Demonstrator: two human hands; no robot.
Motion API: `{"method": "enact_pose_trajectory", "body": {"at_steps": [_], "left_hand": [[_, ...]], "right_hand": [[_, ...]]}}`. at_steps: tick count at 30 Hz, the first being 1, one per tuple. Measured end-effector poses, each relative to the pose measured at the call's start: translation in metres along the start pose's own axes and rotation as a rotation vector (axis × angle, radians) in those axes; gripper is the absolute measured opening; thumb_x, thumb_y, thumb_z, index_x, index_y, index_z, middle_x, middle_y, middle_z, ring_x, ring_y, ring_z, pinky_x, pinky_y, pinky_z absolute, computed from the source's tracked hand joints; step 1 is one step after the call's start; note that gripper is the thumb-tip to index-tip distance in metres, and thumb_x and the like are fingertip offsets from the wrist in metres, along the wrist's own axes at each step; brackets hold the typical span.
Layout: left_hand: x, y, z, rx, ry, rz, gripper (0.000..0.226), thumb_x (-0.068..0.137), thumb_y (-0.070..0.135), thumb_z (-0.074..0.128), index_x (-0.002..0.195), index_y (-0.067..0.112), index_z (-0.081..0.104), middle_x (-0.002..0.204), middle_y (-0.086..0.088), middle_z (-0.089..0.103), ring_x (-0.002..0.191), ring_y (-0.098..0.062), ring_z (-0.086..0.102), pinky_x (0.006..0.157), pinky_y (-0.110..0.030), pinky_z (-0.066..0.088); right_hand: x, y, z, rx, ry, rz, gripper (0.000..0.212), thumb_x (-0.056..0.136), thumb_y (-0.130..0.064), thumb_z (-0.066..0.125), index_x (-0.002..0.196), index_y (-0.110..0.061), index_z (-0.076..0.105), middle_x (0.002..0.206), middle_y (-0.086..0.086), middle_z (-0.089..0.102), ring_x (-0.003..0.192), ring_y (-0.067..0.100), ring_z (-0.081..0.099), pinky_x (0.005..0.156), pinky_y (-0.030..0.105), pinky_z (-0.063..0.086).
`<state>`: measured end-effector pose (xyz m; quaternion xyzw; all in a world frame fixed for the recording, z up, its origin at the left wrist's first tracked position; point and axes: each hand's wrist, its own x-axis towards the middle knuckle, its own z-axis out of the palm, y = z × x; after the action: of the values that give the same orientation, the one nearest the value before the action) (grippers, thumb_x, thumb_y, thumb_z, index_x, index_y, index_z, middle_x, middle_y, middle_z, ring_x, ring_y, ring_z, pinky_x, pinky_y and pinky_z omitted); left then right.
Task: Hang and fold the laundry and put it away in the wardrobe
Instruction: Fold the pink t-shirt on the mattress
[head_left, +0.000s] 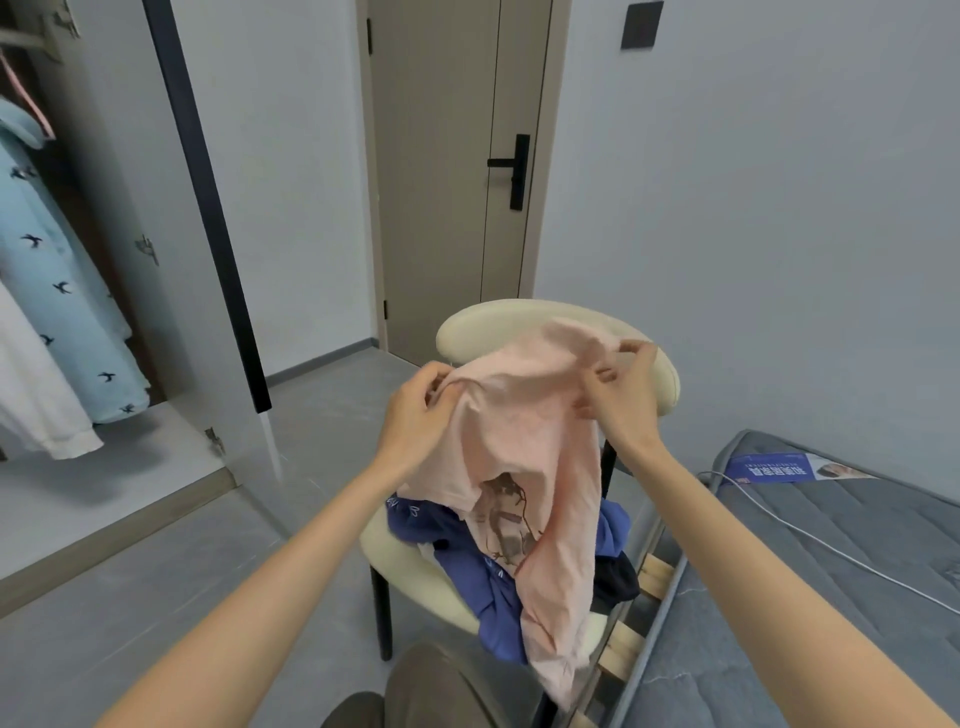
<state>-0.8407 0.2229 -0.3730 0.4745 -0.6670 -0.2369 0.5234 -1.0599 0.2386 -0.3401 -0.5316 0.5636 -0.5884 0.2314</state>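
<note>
A pale pink T-shirt (524, 441) with a brown print hangs in the air above a cream chair (415, 571). My left hand (415, 415) grips its upper left edge. My right hand (623, 400) pinches its upper right edge at about the same height. The shirt's lower part drapes down over a blue garment (483, 582) and a dark one (618, 577) piled on the chair seat. At the far left stands the open wardrobe (171, 395), where a light blue bird-print garment (57, 291) and a white one (36, 400) hang.
A closed beige door (447, 171) with a black handle is straight ahead behind the chair. A grey mattress (810, 571) with a white cable and a blue label lies at the right. The wardrobe's open door (208, 208) juts out at the left. Grey floor lies between.
</note>
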Motion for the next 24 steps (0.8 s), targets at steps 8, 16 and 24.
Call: {"method": "enact_pose_trajectory", "body": {"at_steps": [8,16,24], "left_hand": [[0.005,0.023,0.002,0.020,-0.142,0.171,0.016,0.088,0.012,0.058,0.087,0.026,0.065,0.084,0.016,0.066,0.079,0.003,0.056,0.071,-0.008,0.040],[0.003,0.021,0.001,-0.019,-0.145,0.137,0.010,0.088,0.014,0.062,0.086,0.024,0.064,0.079,0.013,0.064,0.073,0.003,0.055,0.066,-0.011,0.040],[-0.012,-0.013,0.037,-0.005,-0.145,-0.038,0.028,0.092,0.004,0.047,0.068,0.018,0.046,0.067,0.004,0.046,0.064,-0.011,0.039,0.059,-0.027,0.030]], "right_hand": [[-0.021,-0.006,0.015,-0.467,-0.477,-0.424,0.036,0.090,-0.032,0.058,0.124,-0.038,0.049,0.070,-0.008,0.065,0.059,0.002,0.058,0.065,0.040,0.054],[-0.026,-0.014,0.012,-0.311,-0.330,-0.441,0.015,0.100,-0.033,0.041,0.086,-0.028,0.045,0.060,-0.004,0.063,0.042,0.010,0.055,0.054,0.036,0.049],[-0.014,-0.061,-0.013,0.285,-0.255,-0.254,0.019,0.103,-0.022,0.041,0.085,-0.019,0.047,0.060,0.000,0.061,0.036,0.017,0.052,0.042,0.019,0.041]]}}
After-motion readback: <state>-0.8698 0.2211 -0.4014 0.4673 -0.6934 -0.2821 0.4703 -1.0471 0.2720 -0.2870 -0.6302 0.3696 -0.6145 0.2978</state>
